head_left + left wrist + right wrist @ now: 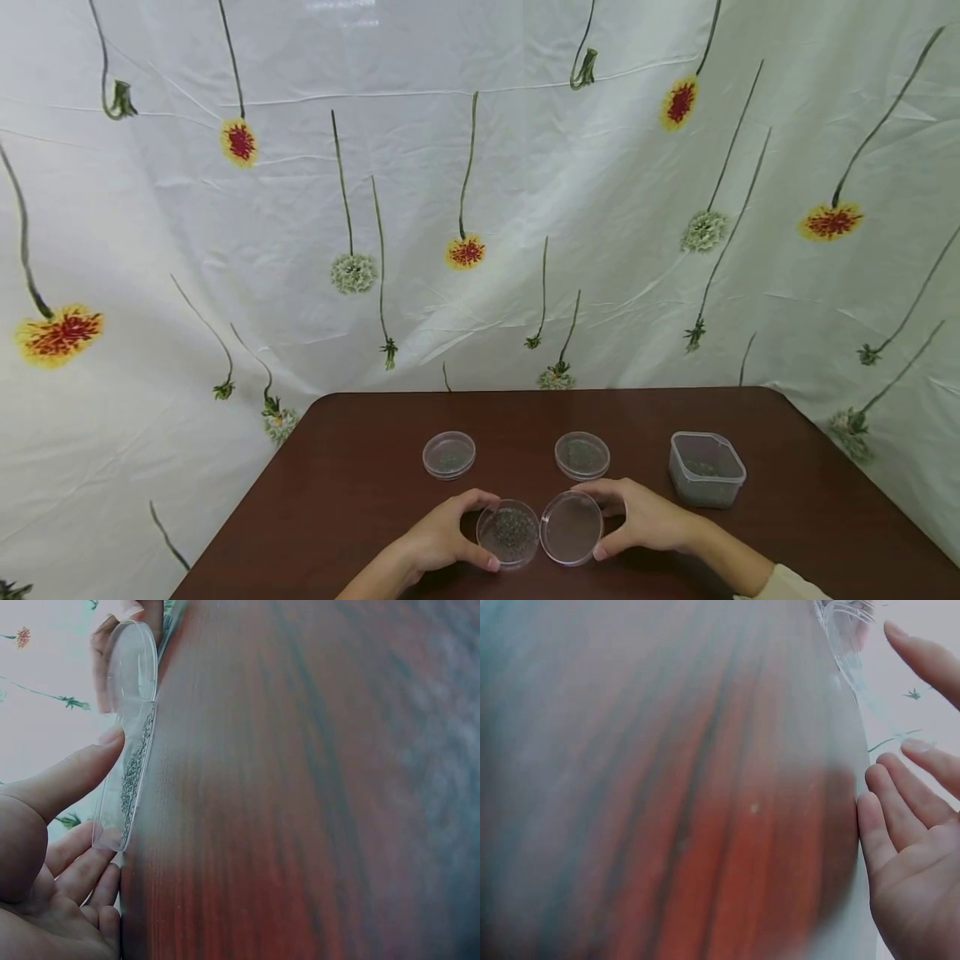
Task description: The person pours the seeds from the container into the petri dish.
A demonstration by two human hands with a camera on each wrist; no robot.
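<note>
A clear petri dish (508, 534) with dark, grainy bits in it is held by the left hand (447, 533), thumb at its near rim and fingers at its far rim. In the left wrist view the dish (137, 780) lies low at the tabletop, the bits gathered along its bottom. Right beside it is a clear, round petri dish lid (572, 528) with no bits visible in it. The right hand (648, 518) spans this lid between thumb and fingers. From the right wrist, the lid (844, 641) shows only faintly, and finger contact is hard to make out.
Two more petri dishes, one at the left (448, 455) and one at the right (582, 456), stand farther back with dark matter inside. A lidless translucent plastic tub (707, 469) stands at the right of the brown table (360, 467). Behind hangs a flower-print cloth (420, 317).
</note>
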